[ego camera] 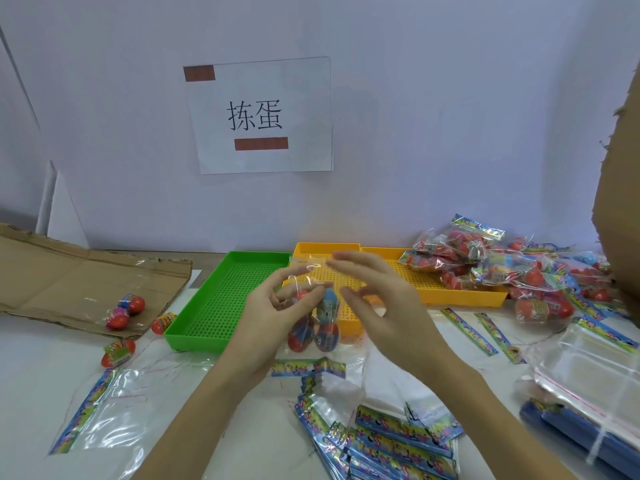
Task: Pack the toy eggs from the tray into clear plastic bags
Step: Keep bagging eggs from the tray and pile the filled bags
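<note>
My left hand pinches a clear plastic bag that hangs in front of the trays with several red and blue toy eggs inside it. My right hand hovers just right of the bag, fingers spread and slightly blurred, holding nothing that I can make out. A green perforated tray and a yellow tray lie behind the hands. Loose toy eggs sit at the left on cardboard and on the table.
A pile of filled bags covers the right end of the yellow tray. Empty clear bags with printed headers lie in front of me and at the left. A stack of clear bags lies right. Flattened cardboard lies left.
</note>
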The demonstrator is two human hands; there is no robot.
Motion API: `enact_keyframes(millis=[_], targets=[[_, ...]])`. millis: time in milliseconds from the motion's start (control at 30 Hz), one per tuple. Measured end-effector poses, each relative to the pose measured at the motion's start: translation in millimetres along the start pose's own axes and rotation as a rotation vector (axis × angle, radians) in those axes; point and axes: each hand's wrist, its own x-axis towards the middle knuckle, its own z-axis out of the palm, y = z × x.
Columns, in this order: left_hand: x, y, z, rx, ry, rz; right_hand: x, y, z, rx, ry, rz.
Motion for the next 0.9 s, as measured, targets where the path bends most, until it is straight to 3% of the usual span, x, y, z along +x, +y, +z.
enact_keyframes(millis=[100,133,233,300,467,700,833,900], targets=[[0.8,2.3,1.1,-0.088,0.043,-0.023,1.8,-0.1,-3.3,0.069,0.209,0.158],[0.6,3.6,0.9,-0.117,0.048,-0.025,1.7,-0.5,-2.7,0.112,0.183,0.264],[-0.6,6.5,2.1,-0.134,0.070,-0.007,-1.9,-1.1,4.3,0.242,-0.176,0.530],[-0.4,6.6,4.2,-0.114,0.071,-0.005,-5.9,-2.2,11.5,0.286,-0.280,0.531],[-0.7,15.4,0.6,-0.312,-0.091,-0.093,-5.1,-2.7,11.0,0.457,-0.135,0.564],[1.4,6.2,4.7,-0.113,-0.091,-0.060,-4.6,-3.6,8.9,0.528,-0.160,0.577],[-2.1,6.5,5.6,-0.140,-0.103,-0.108,-2.9,-4.2,3.3,0.325,-0.251,0.582],[-3.1,6.8,5.6,-0.131,-0.111,-0.139,-1.1,-2.0,-2.2,0.140,-0.212,0.550]])
